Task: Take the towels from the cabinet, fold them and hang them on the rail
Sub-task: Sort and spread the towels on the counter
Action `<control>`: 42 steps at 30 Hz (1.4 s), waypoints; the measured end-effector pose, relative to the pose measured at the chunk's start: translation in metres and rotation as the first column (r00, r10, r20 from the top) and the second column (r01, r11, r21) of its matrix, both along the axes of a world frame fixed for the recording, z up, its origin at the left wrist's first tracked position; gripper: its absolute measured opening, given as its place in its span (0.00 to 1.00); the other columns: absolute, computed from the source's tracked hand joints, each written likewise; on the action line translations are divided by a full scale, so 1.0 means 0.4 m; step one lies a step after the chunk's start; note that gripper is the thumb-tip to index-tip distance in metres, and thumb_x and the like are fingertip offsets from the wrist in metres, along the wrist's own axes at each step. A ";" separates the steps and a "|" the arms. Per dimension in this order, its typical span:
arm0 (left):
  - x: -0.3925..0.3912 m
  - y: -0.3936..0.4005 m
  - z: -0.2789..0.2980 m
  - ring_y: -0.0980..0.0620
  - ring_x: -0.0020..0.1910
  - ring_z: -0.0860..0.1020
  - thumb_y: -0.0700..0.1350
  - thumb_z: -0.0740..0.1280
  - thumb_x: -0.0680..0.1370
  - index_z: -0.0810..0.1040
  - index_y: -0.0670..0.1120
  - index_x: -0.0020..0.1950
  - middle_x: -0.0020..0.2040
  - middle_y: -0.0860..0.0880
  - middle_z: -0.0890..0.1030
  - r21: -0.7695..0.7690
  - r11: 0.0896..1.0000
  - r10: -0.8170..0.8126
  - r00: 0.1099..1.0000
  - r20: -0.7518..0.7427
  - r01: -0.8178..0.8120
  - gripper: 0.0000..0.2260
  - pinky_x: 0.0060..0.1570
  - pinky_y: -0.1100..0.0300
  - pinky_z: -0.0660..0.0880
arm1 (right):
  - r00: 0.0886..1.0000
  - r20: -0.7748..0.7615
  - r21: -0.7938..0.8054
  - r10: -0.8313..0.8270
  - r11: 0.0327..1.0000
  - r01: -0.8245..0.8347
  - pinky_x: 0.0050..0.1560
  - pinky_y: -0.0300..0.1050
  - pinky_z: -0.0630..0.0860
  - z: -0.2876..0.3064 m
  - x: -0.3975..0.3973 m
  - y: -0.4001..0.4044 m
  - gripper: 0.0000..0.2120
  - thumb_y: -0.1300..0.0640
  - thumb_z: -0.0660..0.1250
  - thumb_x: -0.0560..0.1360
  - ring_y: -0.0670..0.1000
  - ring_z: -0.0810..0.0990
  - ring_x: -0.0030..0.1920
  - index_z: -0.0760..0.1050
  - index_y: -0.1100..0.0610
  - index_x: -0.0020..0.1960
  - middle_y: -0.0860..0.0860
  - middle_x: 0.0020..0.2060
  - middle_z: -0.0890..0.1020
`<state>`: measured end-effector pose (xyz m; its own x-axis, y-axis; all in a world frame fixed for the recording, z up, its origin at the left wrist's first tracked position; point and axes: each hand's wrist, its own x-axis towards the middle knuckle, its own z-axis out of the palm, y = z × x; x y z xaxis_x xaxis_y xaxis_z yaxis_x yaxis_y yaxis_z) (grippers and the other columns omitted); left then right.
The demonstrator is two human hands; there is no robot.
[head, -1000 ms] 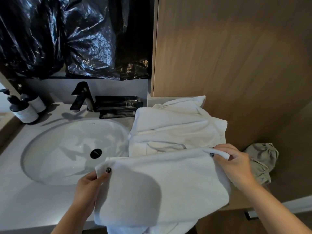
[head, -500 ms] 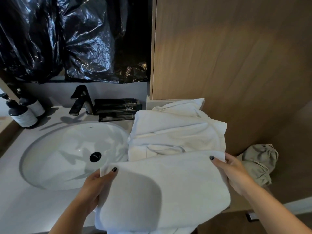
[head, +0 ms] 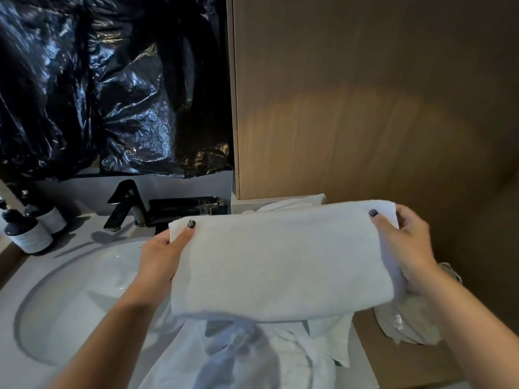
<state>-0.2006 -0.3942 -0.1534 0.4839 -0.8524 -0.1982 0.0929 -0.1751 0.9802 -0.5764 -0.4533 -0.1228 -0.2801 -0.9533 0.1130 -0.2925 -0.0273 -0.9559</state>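
Towel: folded white towel [head: 280, 262] held up flat in front of the person, above the counter edge, its long side running left to right.
Left hand: left hand [head: 161, 256] grips the towel's left end, thumb curled over the top face near the far corner, fingers hidden beneath the cloth.
Right hand: right hand [head: 407, 248] grips the towel's right end, thumb laid on the top face near the far corner, fingers wrapped round the edge and under it.
Grip state: both hands closed on the towel; it hangs from neither side and sits level between them.
Beneath the towel: heap of white cloth [head: 266, 357] lies loose on the counter, partly hidden by the held towel; a strip of it also shows behind the towel's far edge.
Sink: white oval basin [head: 75, 299] set into the pale counter [head: 14, 369], left of the towel; the left forearm crosses above it.
Tap: black faucet [head: 123, 206] behind the basin.
Bottles: two dark pump bottles [head: 28, 228] with white labels at the far left of the counter.
Tubes: dark tubes [head: 182, 209] lying against the back wall, just beside the faucet.
Backdrop: black plastic sheet [head: 106, 85] covers the wall above the sink.
Cabinet: wooden panel [head: 365, 102] fills the upper right.
Right side: crumpled grey cloth [head: 407, 324] on a wooden ledge, under the right forearm.
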 end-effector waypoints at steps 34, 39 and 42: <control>-0.230 -0.250 -0.270 0.52 0.80 0.47 0.60 0.49 0.81 0.54 0.53 0.81 0.81 0.52 0.53 0.066 0.874 -0.220 0.270 0.937 0.482 0.28 0.78 0.47 0.44 | 0.485 -0.842 0.108 0.235 0.955 -0.275 0.78 0.51 0.40 -0.331 0.113 -0.206 0.42 0.29 0.37 0.77 0.49 0.43 0.80 0.50 0.56 0.80 0.50 0.80 0.53; -0.231 -0.255 -0.281 0.51 0.80 0.48 0.60 0.50 0.80 0.57 0.52 0.80 0.81 0.51 0.54 0.031 0.876 -0.202 0.308 0.930 0.481 0.29 0.78 0.46 0.44 | 0.540 -0.805 0.105 0.247 0.954 -0.279 0.78 0.47 0.39 -0.345 0.106 -0.217 0.45 0.27 0.38 0.75 0.48 0.45 0.80 0.51 0.57 0.80 0.49 0.79 0.55; -0.231 -0.254 -0.282 0.51 0.80 0.48 0.60 0.50 0.80 0.57 0.52 0.80 0.81 0.51 0.54 0.044 0.887 -0.203 0.302 0.931 0.459 0.29 0.78 0.45 0.46 | 0.556 -0.792 0.111 0.253 0.955 -0.276 0.78 0.48 0.40 -0.347 0.104 -0.214 0.48 0.25 0.35 0.73 0.49 0.46 0.80 0.51 0.57 0.80 0.50 0.79 0.55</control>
<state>-0.2930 -0.4959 -0.2662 -0.0796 -0.9365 0.3416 -0.8710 0.2320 0.4330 -0.5348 -0.5391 -0.2615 0.1956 -0.9633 0.1837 -0.9046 -0.2496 -0.3455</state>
